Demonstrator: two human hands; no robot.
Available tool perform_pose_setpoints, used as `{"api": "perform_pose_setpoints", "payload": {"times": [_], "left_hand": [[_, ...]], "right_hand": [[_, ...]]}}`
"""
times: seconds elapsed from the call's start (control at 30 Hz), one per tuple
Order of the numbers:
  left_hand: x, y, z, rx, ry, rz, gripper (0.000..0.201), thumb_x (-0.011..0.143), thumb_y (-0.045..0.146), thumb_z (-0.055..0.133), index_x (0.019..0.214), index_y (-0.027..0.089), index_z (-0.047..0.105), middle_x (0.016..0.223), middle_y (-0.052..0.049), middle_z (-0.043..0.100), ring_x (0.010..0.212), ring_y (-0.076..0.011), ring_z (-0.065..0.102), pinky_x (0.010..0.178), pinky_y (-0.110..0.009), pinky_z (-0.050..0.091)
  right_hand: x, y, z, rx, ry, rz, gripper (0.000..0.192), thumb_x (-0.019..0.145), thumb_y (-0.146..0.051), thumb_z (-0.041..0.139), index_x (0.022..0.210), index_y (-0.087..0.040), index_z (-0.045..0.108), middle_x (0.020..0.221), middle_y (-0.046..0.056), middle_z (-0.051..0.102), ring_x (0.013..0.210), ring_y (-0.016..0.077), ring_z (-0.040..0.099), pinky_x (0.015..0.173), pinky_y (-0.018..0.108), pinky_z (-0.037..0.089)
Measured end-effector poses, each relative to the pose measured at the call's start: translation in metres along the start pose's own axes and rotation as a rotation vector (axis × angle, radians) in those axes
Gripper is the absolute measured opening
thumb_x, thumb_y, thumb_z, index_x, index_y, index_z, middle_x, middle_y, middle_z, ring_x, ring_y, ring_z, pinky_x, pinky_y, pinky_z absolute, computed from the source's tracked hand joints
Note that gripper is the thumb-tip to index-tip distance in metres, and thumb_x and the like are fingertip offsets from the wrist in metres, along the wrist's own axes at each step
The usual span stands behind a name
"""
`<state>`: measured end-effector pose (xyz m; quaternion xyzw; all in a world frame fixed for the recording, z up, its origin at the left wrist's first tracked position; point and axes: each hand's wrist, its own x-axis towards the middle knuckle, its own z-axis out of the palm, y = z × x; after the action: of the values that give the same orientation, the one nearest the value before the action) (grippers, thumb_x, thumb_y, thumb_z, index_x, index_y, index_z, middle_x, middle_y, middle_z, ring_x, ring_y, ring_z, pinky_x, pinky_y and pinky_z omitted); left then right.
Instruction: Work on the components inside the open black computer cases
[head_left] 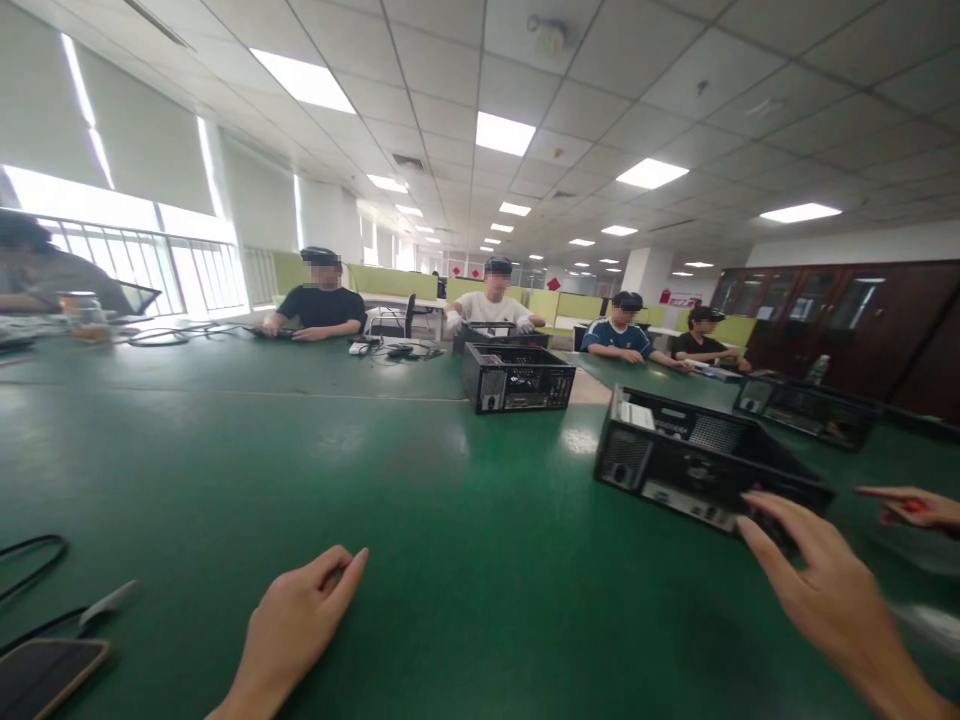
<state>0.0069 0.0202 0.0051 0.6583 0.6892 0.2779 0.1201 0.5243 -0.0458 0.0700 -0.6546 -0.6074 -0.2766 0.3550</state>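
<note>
Right hand (825, 590), fingers spread and holding nothing, reaches toward the near corner of the black computer case (697, 465). Left hand (296, 625) rests loosely curled on the green table (450, 560), well left of the case; it could steady the near side.

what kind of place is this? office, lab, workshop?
Likely an open-plan office used as a PC workbench room. Opened desktop computer cases lie on a long green table, green cubicle partitions stand behind the seated people, and a tiled ceiling carries panel lights. The right hand reaches toward the nearest case.
</note>
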Motion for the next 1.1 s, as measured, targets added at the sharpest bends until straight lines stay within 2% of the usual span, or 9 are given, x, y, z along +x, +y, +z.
{"api": "perform_pose_setpoints", "payload": {"times": [0.13, 0.23, 0.3, 0.5, 0.63, 0.73, 0.87, 1.0, 1.1], "left_hand": [[0.001, -0.004, 0.001, -0.015, -0.012, 0.001, 0.050, 0.083, 0.064, 0.029, 0.069, 0.022, 0.052, 0.059, 0.001, 0.054, 0.060, -0.0178, 0.052, 0.059, -0.027, 0.034], [0.001, -0.008, 0.003, -0.009, -0.022, -0.001, 0.050, 0.084, 0.062, 0.028, 0.068, 0.022, 0.052, 0.059, 0.000, 0.054, 0.060, -0.0179, 0.052, 0.058, -0.026, 0.034], [0.001, -0.010, 0.004, -0.028, -0.020, 0.006, 0.050, 0.084, 0.062, 0.029, 0.067, 0.021, 0.052, 0.058, 0.001, 0.053, 0.058, -0.0175, 0.051, 0.057, -0.026, 0.033], [0.005, 0.010, -0.003, -0.103, 0.044, 0.114, 0.053, 0.084, 0.064, 0.033, 0.062, 0.019, 0.051, 0.053, 0.002, 0.047, 0.053, -0.0138, 0.043, 0.056, -0.025, 0.032], [0.012, 0.054, -0.027, -0.130, 0.102, 0.279, 0.047, 0.085, 0.059, 0.040, 0.067, 0.019, 0.056, 0.056, 0.002, 0.048, 0.054, -0.0127, 0.043, 0.056, -0.025, 0.034], [0.016, 0.087, -0.035, -0.240, 0.101, 0.319, 0.044, 0.084, 0.056, 0.047, 0.105, 0.020, 0.058, 0.085, -0.002, 0.061, 0.071, -0.0156, 0.055, 0.063, -0.026, 0.043], [0.017, 0.111, -0.010, -0.481, -0.062, 0.205, 0.073, 0.083, 0.058, 0.046, 0.139, 0.015, 0.030, 0.133, -0.014, 0.047, 0.108, -0.0238, 0.056, 0.086, -0.036, 0.050], [-0.002, 0.117, 0.012, -0.575, -0.126, 0.221, 0.069, 0.086, 0.056, 0.043, 0.139, 0.013, 0.032, 0.136, -0.012, 0.048, 0.123, -0.0241, 0.048, 0.105, -0.039, 0.039], [-0.033, 0.108, 0.002, -0.521, -0.046, 0.174, 0.063, 0.086, 0.055, 0.044, 0.137, 0.019, 0.039, 0.132, -0.004, 0.054, 0.122, -0.0229, 0.049, 0.105, -0.037, 0.040]], "right_hand": [[0.049, -0.017, 0.073, -0.223, -0.120, -0.199, 0.080, 0.088, -0.065, 0.027, 0.130, 0.000, 0.042, 0.133, 0.023, 0.045, 0.127, 0.0342, 0.036, 0.103, 0.048, 0.033], [0.070, -0.048, 0.101, -0.314, -0.347, -0.038, 0.069, 0.090, -0.062, 0.024, 0.119, -0.008, 0.055, 0.108, 0.019, 0.062, 0.097, 0.0337, 0.059, 0.076, 0.045, 0.047], [0.076, -0.062, 0.104, -0.321, -0.429, 0.127, 0.064, 0.090, -0.062, 0.021, 0.107, -0.016, 0.062, 0.089, 0.013, 0.067, 0.074, 0.0312, 0.064, 0.058, 0.040, 0.044], [0.054, -0.073, 0.086, -0.311, -0.381, 0.167, 0.054, 0.090, -0.062, 0.027, 0.103, -0.027, 0.066, 0.080, 0.007, 0.069, 0.067, 0.0283, 0.064, 0.049, 0.031, 0.034], [0.009, -0.080, 0.071, -0.320, -0.100, -0.109, 0.046, 0.089, -0.058, 0.041, 0.092, -0.023, 0.070, 0.082, 0.003, 0.070, 0.063, 0.0209, 0.062, 0.051, 0.028, 0.033], [-0.022, -0.085, 0.056, -0.221, 0.100, -0.346, 0.037, 0.088, -0.051, 0.053, 0.085, -0.018, 0.070, 0.079, 0.001, 0.069, 0.061, 0.0133, 0.060, 0.057, 0.025, 0.035], [-0.045, -0.092, 0.032, -0.038, 0.152, -0.478, 0.026, 0.087, -0.040, 0.060, 0.081, -0.017, 0.070, 0.072, -0.001, 0.066, 0.061, 0.0086, 0.058, 0.063, 0.024, 0.035], [-0.054, -0.099, 0.008, 0.125, 0.158, -0.475, 0.018, 0.085, -0.034, 0.062, 0.082, -0.018, 0.069, 0.074, -0.001, 0.068, 0.064, 0.0096, 0.061, 0.067, 0.024, 0.038], [-0.059, -0.103, -0.010, 0.172, 0.149, -0.522, 0.015, 0.083, -0.034, 0.065, 0.082, -0.020, 0.069, 0.073, -0.003, 0.069, 0.065, 0.0101, 0.062, 0.068, 0.024, 0.041]]}}
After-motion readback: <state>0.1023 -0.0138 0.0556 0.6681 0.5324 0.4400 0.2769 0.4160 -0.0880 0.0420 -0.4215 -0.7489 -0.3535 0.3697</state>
